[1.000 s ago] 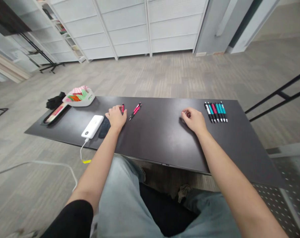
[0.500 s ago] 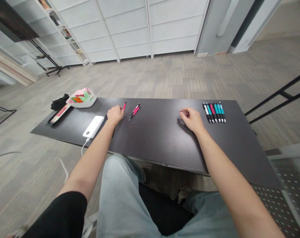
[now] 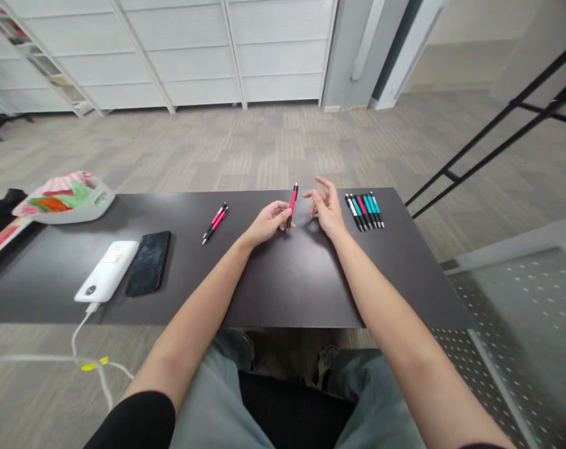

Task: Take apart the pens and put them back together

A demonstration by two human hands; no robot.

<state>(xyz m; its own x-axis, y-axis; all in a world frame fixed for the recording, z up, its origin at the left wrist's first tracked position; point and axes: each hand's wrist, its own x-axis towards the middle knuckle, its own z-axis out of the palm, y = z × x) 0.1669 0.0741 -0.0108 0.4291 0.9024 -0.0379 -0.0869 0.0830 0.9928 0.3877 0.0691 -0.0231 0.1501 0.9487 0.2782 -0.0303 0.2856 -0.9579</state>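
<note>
Your left hand (image 3: 269, 223) holds one pink pen (image 3: 292, 204) between the thumb and fingers, near the middle of the frame. The pen stands almost straight up, with its top leaning a little to the right of the frame. Its black end points down at the desk (image 3: 301, 284). I cannot tell if the tip touches it.

Your right hand (image 3: 328, 211) is just to the right of the pen. Its fingers are spread apart, and I see nothing in it. There is a small gap between it and the pen.

To do this well, hold the pen snug but soft. It is thin and round, so it may roll or spin if you pinch too hard on one side. Let the top and the bottom stick out, so there is room for other fingers to take hold. If both hands meet on the pen, let one hand get a good grip before the other lets go.

Mind your right hand, too. A neat row of pens (image 3: 364, 211) lies close by it, right of the middle of the frame. One bump could push them out of line, so lift your knuckles and move slowly. Keep your left arm high as well, so it does not brush the pair of pens (image 3: 214, 222) lying left of the middle.
</note>
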